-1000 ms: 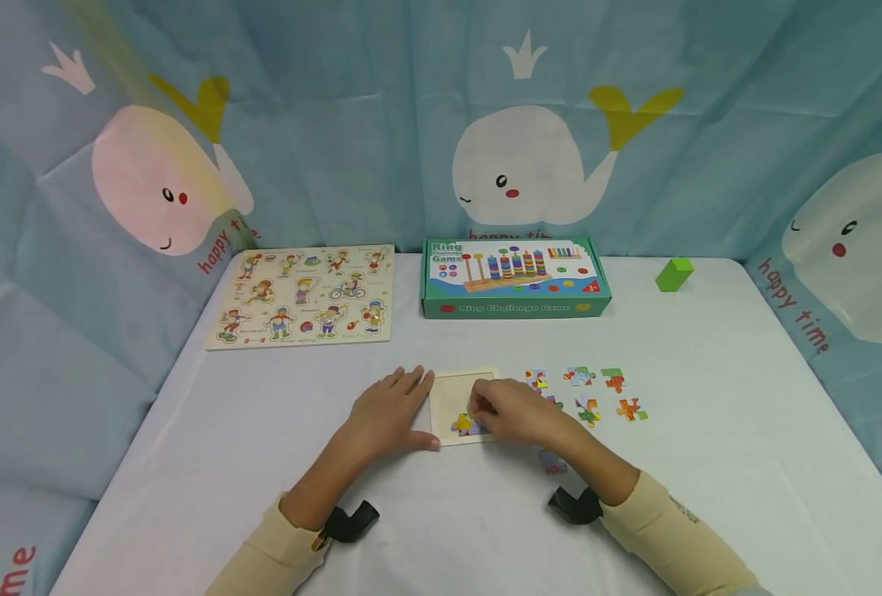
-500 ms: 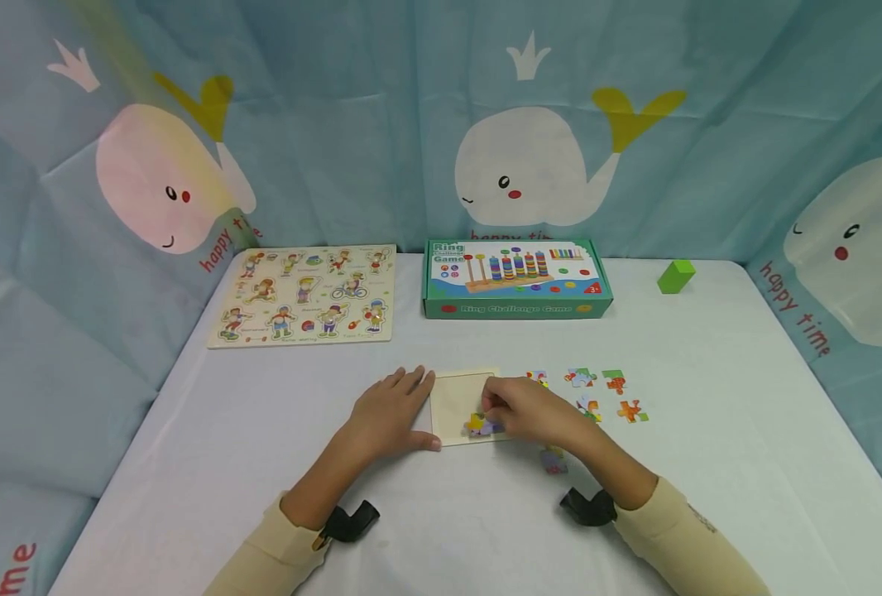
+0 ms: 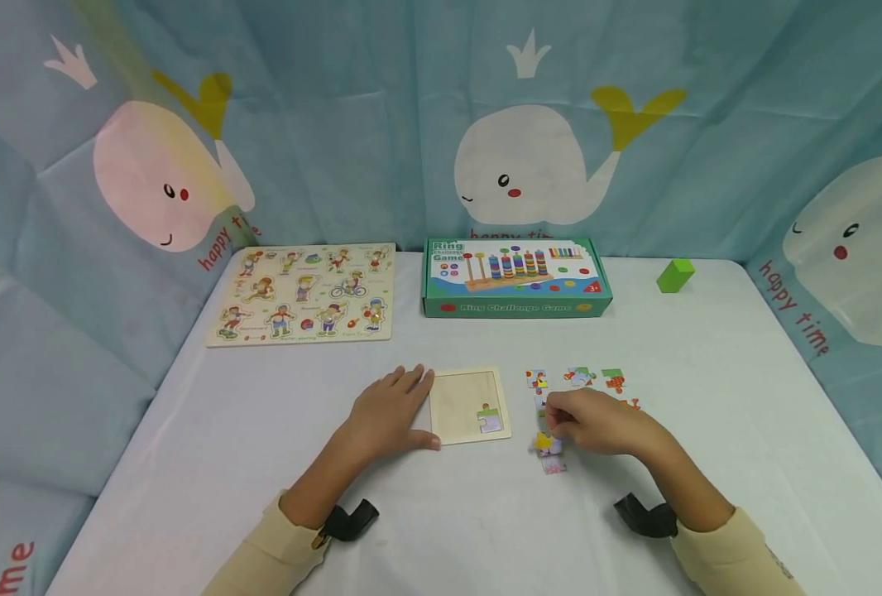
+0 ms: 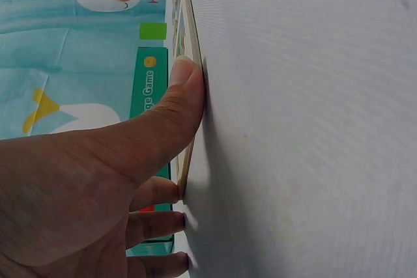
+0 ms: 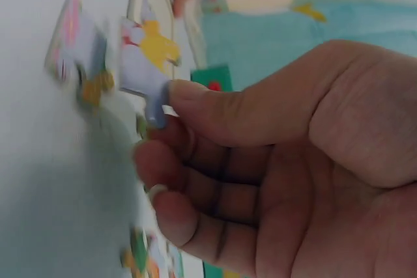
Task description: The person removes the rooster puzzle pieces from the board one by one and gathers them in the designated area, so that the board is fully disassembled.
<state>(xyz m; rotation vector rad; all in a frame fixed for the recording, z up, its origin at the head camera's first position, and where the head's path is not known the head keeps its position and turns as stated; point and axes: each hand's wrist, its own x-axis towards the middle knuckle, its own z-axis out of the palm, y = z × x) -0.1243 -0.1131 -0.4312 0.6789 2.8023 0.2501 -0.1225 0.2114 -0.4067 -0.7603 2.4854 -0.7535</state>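
A shallow wooden puzzle tray point(image 3: 456, 404) lies on the white table, with one green-and-lilac puzzle piece point(image 3: 490, 421) in its lower right corner. My left hand point(image 3: 387, 420) rests at the tray's left side with fingers fairly straight; in the left wrist view its thumb point(image 4: 186, 86) touches the tray's edge. Right of the tray, my right hand point(image 3: 601, 422) pinches a yellow-and-lilac puzzle piece point(image 5: 140, 56) between thumb and fingertips, raised off the table. Just beneath it lies a pink-and-lilac piece point(image 3: 554, 467). Several other loose pieces point(image 3: 579, 377) lie beyond that hand, some partly hidden by it.
At the back left lies a wooden board with children's figures point(image 3: 303, 294). A green Ring Challenge Game box point(image 3: 517, 308) stands at the back middle, a green block point(image 3: 675, 276) to its right. Whale-printed blue curtain point(image 3: 352, 165) encloses the table.
My right hand has moved right, carrying the yellow-and-lilac piece out of the tray to above the loose pieces. The green-and-lilac piece in the tray's corner is now uncovered. My left hand stays put.
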